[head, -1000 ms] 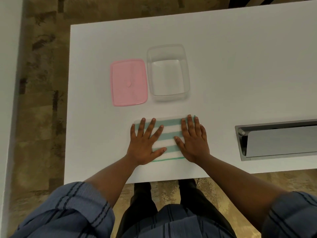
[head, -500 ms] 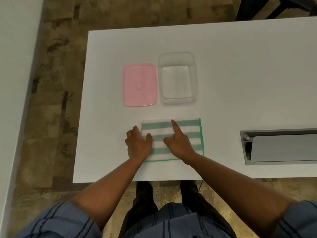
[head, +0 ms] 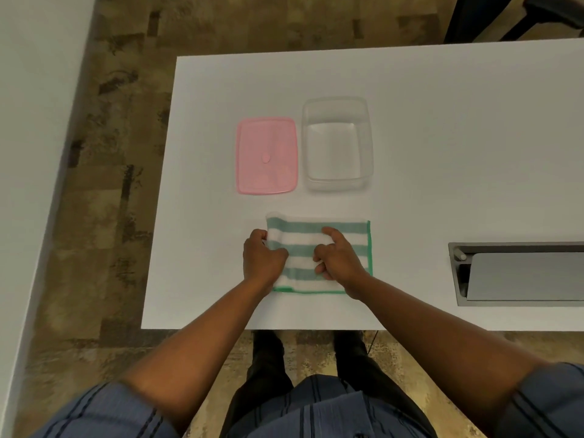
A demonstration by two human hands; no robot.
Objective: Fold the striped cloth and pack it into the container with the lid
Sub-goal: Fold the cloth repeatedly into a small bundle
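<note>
The green-and-white striped cloth [head: 347,230] lies folded on the white table [head: 442,121], near its front edge. My left hand [head: 262,259] grips the cloth's left edge, which is lifted and curled a little off the table. My right hand [head: 339,259] rests on the middle of the cloth with its fingers bent and a pinch of fabric in them. Behind the cloth stands the clear, empty container [head: 337,143]. Its pink lid [head: 267,155] lies flat to the left of it, apart from it.
A grey cable tray [head: 518,271] with a flap is sunk into the table at the right. The table's left edge and front edge are close to the cloth. A dark chair [head: 505,14] stands beyond the far edge.
Both hands went from lying flat on the cloth to gripping it. The left edge of the cloth has come up off the table. The camera has shifted, so everything sits further right.
</note>
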